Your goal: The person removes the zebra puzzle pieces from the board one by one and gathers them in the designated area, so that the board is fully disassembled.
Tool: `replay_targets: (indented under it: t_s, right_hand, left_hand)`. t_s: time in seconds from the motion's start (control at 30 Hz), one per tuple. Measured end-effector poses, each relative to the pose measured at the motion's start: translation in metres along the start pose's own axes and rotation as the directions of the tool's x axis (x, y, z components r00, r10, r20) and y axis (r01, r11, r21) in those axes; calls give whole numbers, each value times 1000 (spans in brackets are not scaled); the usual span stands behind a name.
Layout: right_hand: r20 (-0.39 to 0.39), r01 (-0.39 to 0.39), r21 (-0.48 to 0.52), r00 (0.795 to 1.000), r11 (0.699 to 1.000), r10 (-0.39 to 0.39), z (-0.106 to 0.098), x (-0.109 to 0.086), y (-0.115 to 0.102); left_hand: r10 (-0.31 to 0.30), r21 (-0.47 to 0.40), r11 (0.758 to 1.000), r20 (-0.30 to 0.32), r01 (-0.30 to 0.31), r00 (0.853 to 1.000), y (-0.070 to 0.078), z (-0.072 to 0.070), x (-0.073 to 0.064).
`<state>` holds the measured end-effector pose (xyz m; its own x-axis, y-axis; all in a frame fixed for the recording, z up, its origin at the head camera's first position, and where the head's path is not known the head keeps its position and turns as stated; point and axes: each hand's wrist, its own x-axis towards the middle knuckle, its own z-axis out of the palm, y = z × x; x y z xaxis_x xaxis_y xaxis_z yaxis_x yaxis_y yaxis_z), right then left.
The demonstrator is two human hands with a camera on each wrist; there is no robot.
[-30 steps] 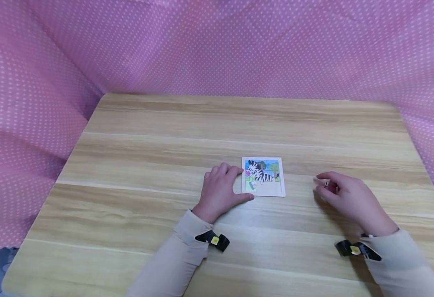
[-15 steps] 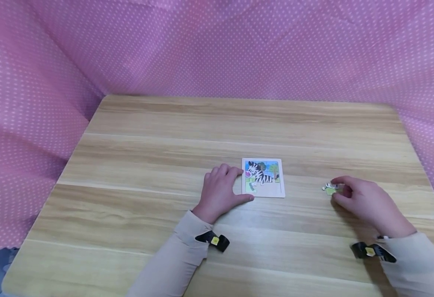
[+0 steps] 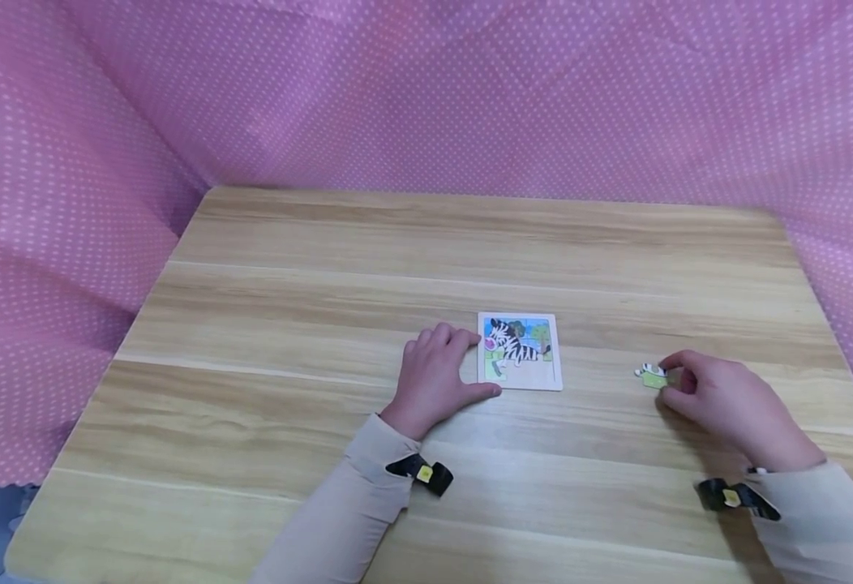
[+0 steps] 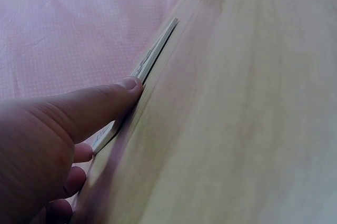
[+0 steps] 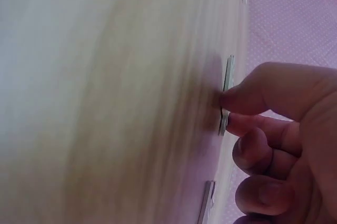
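Note:
A square zebra jigsaw puzzle board [image 3: 532, 375] lies on the table, its lower right part bare. My left hand [image 3: 430, 377] holds its near left corner, thumb along the front edge and index finger at the left edge. Off to the right, a green puzzle piece with zebra stripes [image 3: 650, 376] lies flat on the wood. My right hand [image 3: 726, 401] is just right of it, thumb and index finger pinching another puzzle piece [image 5: 224, 123] low at the tabletop, mostly hidden in the head view. The right wrist view also shows a further thin piece [image 5: 207, 203] beside the curled fingers.
The wooden table [image 3: 288, 308] has rounded corners and stretches beyond both hands. Pink dotted cloth [image 3: 426, 97] hangs behind it and on both sides. Each wrist wears a small black camera strap.
My right hand has moved to the right, away from the board. The striped green piece, mostly covered by its fingers before, now lies exposed. My left hand stays at the board's corner.

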<state>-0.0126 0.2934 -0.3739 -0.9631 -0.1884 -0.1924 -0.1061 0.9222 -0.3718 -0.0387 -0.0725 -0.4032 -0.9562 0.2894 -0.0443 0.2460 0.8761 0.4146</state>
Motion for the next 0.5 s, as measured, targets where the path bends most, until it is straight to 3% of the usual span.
replay_targets:
  t_s: [0.5]
  right_hand:
    - [-20, 81, 3, 997, 997, -81, 14, 12, -36]
  left_hand:
    - [18, 8, 1000, -12, -18, 1000, -1, 0, -1]
